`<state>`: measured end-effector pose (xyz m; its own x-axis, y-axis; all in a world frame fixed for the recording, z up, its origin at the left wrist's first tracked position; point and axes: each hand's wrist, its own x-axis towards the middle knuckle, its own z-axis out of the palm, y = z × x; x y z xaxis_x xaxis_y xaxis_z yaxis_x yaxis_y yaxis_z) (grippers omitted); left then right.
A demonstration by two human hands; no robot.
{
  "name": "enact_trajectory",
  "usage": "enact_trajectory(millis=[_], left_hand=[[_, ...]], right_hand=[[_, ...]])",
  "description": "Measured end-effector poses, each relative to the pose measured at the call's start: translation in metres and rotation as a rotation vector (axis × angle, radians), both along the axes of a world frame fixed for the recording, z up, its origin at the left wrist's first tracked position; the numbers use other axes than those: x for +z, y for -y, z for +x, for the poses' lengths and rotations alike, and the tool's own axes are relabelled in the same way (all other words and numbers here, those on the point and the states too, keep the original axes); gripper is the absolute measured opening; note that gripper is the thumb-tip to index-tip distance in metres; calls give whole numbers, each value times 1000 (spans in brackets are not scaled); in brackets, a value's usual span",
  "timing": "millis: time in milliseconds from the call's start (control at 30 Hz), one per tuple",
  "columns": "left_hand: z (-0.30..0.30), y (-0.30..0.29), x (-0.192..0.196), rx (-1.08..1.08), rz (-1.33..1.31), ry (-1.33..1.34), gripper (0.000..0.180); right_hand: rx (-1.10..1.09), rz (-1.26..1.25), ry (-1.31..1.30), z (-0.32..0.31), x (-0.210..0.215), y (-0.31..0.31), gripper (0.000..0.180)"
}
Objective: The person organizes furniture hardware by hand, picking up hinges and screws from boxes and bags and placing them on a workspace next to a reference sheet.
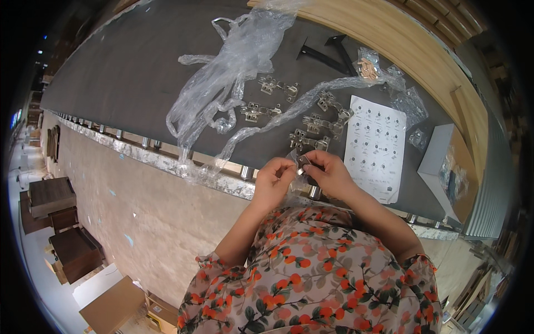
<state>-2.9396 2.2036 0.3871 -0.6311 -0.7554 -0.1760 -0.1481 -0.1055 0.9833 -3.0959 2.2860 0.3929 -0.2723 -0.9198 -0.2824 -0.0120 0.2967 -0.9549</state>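
Observation:
Close in front of my body, both hands meet over the near edge of the dark work surface. My left hand (276, 181) is closed in a pinch on a small clear plastic bag (295, 157). Opposite it, my right hand (331, 175) pinches a small shiny metal piece (302, 161) at the bag; its exact kind is too small to tell. Just beyond my fingers lie several metal cabinet hinges (303, 140), with more hinges (261, 112) farther left. A printed sheet with small pictures of parts (374, 147) lies right of my right hand.
Crumpled clear plastic wrap (222, 83) stretches across the surface. Two black metal brackets (325, 60) and a bag of wooden dowels (367, 69) lie at the back, before a long wooden panel (384, 33). At right stands an opened cardboard box (436, 158). Metal rollers (247, 173) line the near edge.

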Motion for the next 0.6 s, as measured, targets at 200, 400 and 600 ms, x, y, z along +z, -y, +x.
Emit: enact_trajectory(millis=[200, 400, 600], left_hand=[[7, 8, 3, 30, -297, 128, 6], [1, 8, 5, 4, -412, -33, 8], [-1, 4, 9, -15, -221, -125, 8]], right_hand=[[-129, 67, 286, 1, 7, 4, 17], [3, 17, 155, 1, 12, 2, 16], [132, 21, -30, -5, 20, 0, 17]])
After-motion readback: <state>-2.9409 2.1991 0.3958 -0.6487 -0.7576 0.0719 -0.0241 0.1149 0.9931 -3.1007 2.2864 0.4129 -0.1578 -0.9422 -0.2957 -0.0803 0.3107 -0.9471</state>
